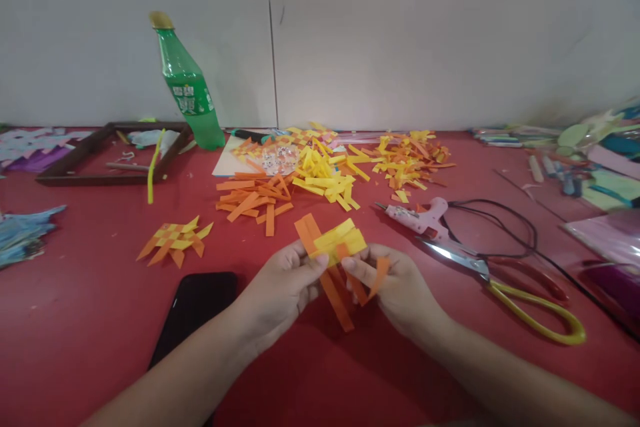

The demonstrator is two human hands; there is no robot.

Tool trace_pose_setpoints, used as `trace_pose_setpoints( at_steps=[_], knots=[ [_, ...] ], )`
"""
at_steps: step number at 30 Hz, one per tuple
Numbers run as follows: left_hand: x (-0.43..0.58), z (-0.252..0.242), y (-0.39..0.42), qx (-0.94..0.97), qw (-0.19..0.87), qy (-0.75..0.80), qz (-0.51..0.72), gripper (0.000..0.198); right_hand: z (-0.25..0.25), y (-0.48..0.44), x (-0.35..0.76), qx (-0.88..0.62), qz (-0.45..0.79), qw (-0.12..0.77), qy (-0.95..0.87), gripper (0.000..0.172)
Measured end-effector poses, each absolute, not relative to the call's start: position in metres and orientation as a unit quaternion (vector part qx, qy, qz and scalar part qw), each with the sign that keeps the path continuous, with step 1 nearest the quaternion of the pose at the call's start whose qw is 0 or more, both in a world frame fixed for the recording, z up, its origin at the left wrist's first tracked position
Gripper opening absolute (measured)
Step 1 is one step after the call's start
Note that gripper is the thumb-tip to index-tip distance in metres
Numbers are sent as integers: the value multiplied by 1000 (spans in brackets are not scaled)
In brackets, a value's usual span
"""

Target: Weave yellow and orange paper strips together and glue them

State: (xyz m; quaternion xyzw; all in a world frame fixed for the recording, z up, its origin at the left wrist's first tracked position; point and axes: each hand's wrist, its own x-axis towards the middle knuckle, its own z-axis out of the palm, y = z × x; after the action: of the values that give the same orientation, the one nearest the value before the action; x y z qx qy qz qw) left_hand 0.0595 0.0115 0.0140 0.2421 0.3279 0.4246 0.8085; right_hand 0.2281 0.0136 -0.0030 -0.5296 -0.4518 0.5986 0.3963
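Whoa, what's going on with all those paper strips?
A person is holding some crossed yellow strips and orange strips between both hands: the left hand pinches one side and the right hand the other. Orange ends stick out loose below. A small checkered paper piece lies to the left, beyond the black phone. More cut strips are heaped behind the hands. The glue gun and scissors lie on the right, not being held.

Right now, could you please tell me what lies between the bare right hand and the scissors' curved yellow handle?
The head view shows only bare red tabletop.
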Motion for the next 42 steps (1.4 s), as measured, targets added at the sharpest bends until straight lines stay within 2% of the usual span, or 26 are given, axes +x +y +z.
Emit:
trace_pose_setpoints(
  at_steps=[4,10,15,30,42],
  knots=[
    [58,15,11,243,799,343,430,22,-6,13,230,-537,589,406,-446,37],
    [57,15,13,241,789,357,439,16,-2,13,231,-531,588,404,-457,32],
    [58,15,11,252,791,350,435,21,-3,14,231,-525,604,414,-434,30],
    [58,15,9,278,784,368,415,27,-1,14,230,-545,613,409,-400,35],
    [57,19,11,211,786,387,433,17,-4,13,232,-543,605,415,-408,38]
  ],
)
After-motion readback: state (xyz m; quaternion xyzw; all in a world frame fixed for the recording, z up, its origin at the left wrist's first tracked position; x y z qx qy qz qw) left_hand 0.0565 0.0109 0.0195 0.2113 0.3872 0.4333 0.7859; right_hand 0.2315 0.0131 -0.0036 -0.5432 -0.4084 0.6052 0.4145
